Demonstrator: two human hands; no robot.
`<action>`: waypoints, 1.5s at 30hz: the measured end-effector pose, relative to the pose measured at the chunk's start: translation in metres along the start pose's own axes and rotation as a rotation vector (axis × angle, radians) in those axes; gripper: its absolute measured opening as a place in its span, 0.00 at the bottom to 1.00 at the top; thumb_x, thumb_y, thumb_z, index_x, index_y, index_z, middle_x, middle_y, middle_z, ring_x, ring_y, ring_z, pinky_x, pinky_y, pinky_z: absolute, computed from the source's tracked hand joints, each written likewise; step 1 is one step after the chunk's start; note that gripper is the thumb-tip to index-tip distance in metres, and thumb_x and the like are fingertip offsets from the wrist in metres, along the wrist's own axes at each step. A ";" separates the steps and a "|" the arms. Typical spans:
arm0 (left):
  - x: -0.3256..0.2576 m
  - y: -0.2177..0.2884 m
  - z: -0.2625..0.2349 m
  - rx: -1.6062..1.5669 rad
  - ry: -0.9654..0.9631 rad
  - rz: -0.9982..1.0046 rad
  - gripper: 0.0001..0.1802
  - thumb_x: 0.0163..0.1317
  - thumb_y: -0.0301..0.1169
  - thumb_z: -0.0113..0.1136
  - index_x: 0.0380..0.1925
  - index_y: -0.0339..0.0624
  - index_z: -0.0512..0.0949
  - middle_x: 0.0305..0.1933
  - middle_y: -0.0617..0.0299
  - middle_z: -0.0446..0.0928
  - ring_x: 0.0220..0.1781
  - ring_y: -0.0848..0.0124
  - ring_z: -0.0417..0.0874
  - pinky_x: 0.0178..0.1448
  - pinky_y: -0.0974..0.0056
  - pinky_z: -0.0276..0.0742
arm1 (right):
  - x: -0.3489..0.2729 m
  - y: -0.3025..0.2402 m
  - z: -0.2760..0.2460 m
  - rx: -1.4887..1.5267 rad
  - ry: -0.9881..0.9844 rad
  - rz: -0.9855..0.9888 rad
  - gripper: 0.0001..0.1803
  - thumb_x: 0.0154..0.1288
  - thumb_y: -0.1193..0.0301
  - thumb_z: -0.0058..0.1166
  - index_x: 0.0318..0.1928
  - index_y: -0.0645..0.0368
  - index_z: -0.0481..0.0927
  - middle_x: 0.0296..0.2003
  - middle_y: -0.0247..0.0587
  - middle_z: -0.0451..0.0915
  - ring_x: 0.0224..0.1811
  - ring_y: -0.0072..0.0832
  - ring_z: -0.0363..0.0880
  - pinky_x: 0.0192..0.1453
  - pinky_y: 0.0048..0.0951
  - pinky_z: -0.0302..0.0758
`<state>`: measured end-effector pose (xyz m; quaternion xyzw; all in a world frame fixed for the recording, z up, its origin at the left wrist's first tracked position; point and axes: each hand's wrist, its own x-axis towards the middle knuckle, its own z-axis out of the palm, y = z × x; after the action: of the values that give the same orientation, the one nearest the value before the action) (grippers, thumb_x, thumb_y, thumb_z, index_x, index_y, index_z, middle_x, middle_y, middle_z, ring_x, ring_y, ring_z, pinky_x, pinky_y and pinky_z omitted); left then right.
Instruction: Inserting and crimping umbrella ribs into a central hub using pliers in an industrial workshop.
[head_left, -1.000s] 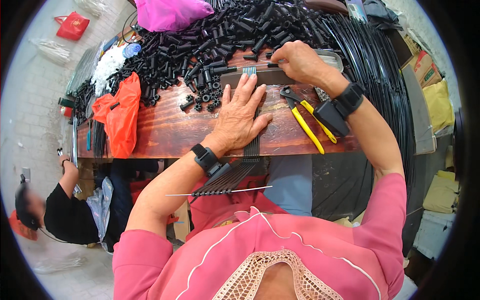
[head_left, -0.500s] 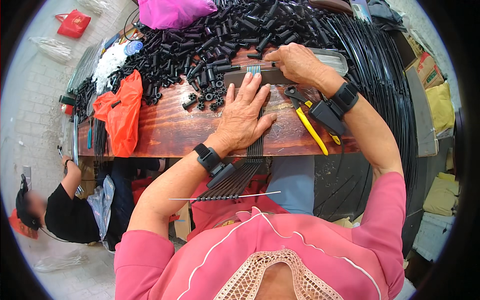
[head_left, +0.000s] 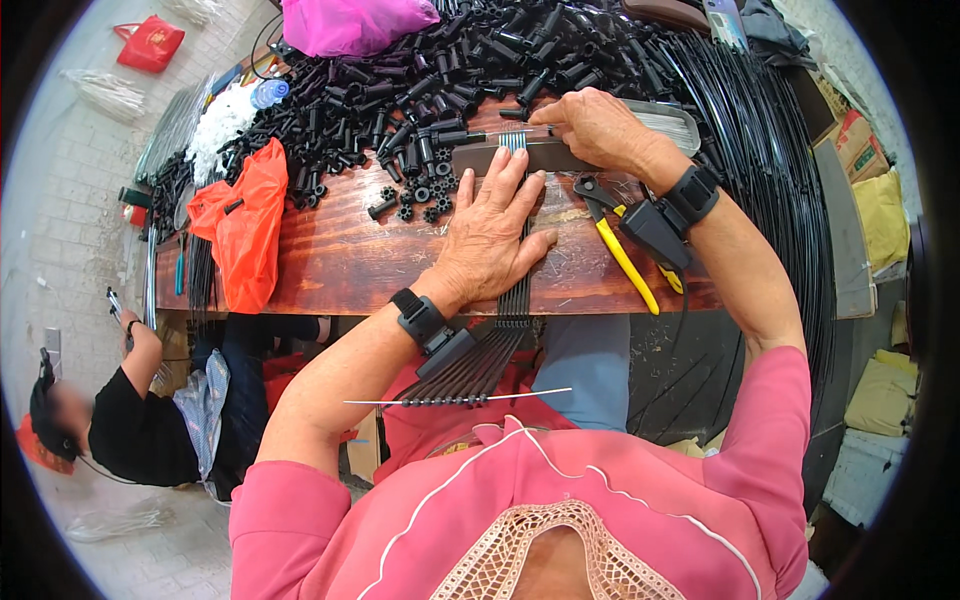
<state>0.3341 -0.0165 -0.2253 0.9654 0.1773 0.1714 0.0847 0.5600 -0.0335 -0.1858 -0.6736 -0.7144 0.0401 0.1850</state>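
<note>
My left hand [head_left: 490, 225] lies flat with its fingers spread over a row of thin black rods [head_left: 513, 285], fingertips at their pale far ends. Those ends rest on a dark brown block [head_left: 550, 156]. Toward me the rods fan out over the table edge, their near ends strung on a thin white rod [head_left: 556, 391]. Beyond the block, my right hand [head_left: 603, 125] is closed, index finger and thumb pinched near a thin wire-like piece beside the rod ends. What it grips is too small to make out. Yellow-handled pliers [head_left: 625, 265] lie near my right wrist.
Black plastic tubes [head_left: 345, 95] are heaped across the back, with small black star-shaped caps [head_left: 430, 205] before them. An orange bag [head_left: 245, 225] lies left, a tray of thin pins [head_left: 665, 122] right. Long black rods [head_left: 755, 150] hang off the right side. Another person [head_left: 140, 430] sits at left.
The near ends of the rods and the white rod have shifted slightly right. Both hands keep nearly the same place and pose. The other person's hand has moved a little to the left.
</note>
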 end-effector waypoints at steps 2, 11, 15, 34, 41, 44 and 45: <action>0.000 0.000 0.000 -0.001 0.003 -0.002 0.35 0.62 0.49 0.56 0.65 0.40 0.66 0.75 0.46 0.52 0.79 0.52 0.46 0.76 0.40 0.42 | -0.001 -0.001 -0.002 -0.021 0.026 -0.051 0.20 0.56 0.78 0.49 0.49 0.53 0.84 0.37 0.54 0.83 0.42 0.48 0.82 0.49 0.41 0.78; 0.000 0.000 -0.001 -0.009 -0.003 -0.005 0.35 0.62 0.49 0.56 0.65 0.40 0.65 0.75 0.46 0.52 0.79 0.51 0.46 0.76 0.41 0.41 | 0.007 0.001 -0.005 0.014 -0.015 0.026 0.22 0.52 0.80 0.53 0.48 0.48 0.86 0.41 0.53 0.84 0.46 0.46 0.83 0.53 0.41 0.78; 0.000 0.000 0.000 -0.009 0.004 -0.004 0.35 0.62 0.49 0.56 0.65 0.40 0.65 0.75 0.46 0.52 0.79 0.51 0.46 0.76 0.41 0.42 | 0.011 0.006 -0.004 0.039 -0.019 0.065 0.20 0.52 0.80 0.54 0.46 0.51 0.86 0.41 0.53 0.84 0.47 0.45 0.83 0.53 0.41 0.78; 0.001 0.002 -0.002 -0.010 -0.013 -0.009 0.35 0.62 0.48 0.57 0.65 0.40 0.65 0.75 0.46 0.52 0.79 0.50 0.46 0.75 0.40 0.43 | 0.012 0.008 -0.006 0.084 -0.016 0.018 0.20 0.50 0.82 0.49 0.42 0.56 0.87 0.38 0.54 0.83 0.43 0.45 0.83 0.50 0.38 0.79; 0.001 0.001 -0.003 0.005 -0.009 -0.005 0.36 0.62 0.48 0.57 0.65 0.41 0.65 0.75 0.46 0.51 0.79 0.52 0.46 0.76 0.41 0.42 | 0.016 0.006 -0.011 0.114 -0.026 0.020 0.19 0.51 0.83 0.50 0.43 0.57 0.86 0.38 0.55 0.83 0.43 0.45 0.84 0.49 0.37 0.79; 0.000 0.001 -0.002 -0.005 -0.017 -0.011 0.36 0.62 0.48 0.56 0.65 0.40 0.65 0.75 0.46 0.51 0.79 0.52 0.46 0.76 0.41 0.42 | 0.017 0.008 -0.007 0.137 -0.040 0.012 0.19 0.51 0.83 0.49 0.43 0.58 0.86 0.38 0.55 0.83 0.42 0.45 0.84 0.50 0.37 0.79; 0.000 0.001 -0.002 -0.004 -0.018 -0.011 0.36 0.62 0.48 0.56 0.65 0.40 0.65 0.75 0.46 0.51 0.79 0.52 0.46 0.76 0.41 0.42 | 0.017 0.008 -0.005 0.139 -0.039 0.011 0.19 0.51 0.83 0.49 0.43 0.58 0.86 0.38 0.55 0.83 0.42 0.45 0.84 0.50 0.37 0.79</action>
<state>0.3333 -0.0171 -0.2231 0.9657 0.1818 0.1625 0.0890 0.5691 -0.0172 -0.1798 -0.6623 -0.7096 0.1037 0.2169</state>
